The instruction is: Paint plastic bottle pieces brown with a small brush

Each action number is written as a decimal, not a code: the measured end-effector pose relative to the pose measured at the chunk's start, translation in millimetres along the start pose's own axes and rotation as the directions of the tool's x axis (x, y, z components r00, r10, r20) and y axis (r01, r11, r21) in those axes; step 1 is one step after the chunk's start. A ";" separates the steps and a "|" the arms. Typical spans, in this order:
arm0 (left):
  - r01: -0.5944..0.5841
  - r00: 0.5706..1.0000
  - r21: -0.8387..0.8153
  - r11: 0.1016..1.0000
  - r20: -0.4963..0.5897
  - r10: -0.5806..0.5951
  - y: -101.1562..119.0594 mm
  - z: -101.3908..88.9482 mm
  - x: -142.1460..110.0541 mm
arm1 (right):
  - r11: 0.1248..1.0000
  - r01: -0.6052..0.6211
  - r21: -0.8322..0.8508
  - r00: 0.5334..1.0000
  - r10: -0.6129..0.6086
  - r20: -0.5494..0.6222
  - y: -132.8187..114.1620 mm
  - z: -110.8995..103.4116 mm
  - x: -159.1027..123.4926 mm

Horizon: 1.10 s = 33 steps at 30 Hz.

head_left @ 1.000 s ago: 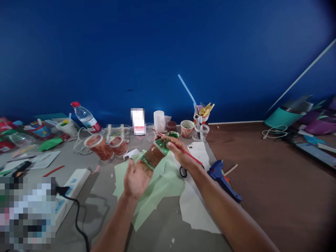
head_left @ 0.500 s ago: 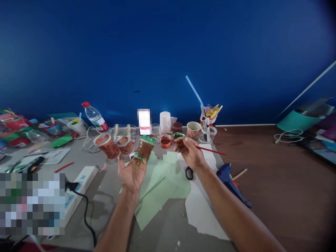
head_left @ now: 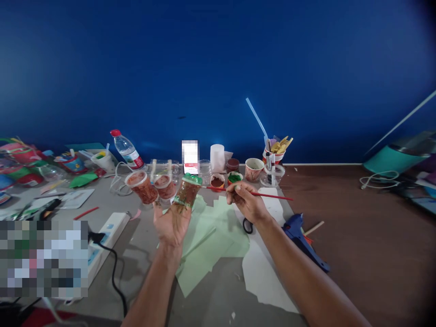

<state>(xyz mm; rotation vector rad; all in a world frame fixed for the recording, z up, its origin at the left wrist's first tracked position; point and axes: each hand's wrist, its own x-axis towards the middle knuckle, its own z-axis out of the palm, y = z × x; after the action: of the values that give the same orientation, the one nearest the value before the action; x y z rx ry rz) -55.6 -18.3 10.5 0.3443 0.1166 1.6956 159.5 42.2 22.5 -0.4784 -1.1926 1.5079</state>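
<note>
My left hand (head_left: 171,225), palm up, holds a small cup painted brown with a green end (head_left: 186,190); the cup tilts to the right and its fingers are partly hidden behind it. My right hand (head_left: 248,202) pinches a thin red paintbrush (head_left: 272,196), whose tip is at the right side of the cup near its green end. Whether the tip touches the cup I cannot tell. Just beyond my right hand are a pot of brown paint (head_left: 217,182) and a pot of green paint (head_left: 235,177).
Two brown-smeared cups (head_left: 141,187) stand left of my left hand. Green paper (head_left: 213,245), white paper (head_left: 262,272) and scissors (head_left: 248,225) lie below. A blue glue gun (head_left: 303,240) is at the right edge, a power strip (head_left: 105,238) at left. Behind stand a phone (head_left: 190,156) and a bottle (head_left: 127,150).
The brush tip has shifted slightly down along the right side of the cup, and the brush lies flatter. My right hand has lowered a little. The whole view has shifted slightly.
</note>
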 end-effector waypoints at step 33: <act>-0.025 0.994 0.012 1.000 -0.110 0.026 2.4 -3.1 0.3 | 0.993 -0.115 -0.037 0.993 0.113 -0.043 5.7 -1.3 1.2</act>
<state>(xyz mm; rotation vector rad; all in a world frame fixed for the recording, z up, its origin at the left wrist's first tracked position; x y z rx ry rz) -58.8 -18.0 8.2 0.2615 0.2036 1.7397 157.3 44.5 17.4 -0.6100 -1.1817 1.5663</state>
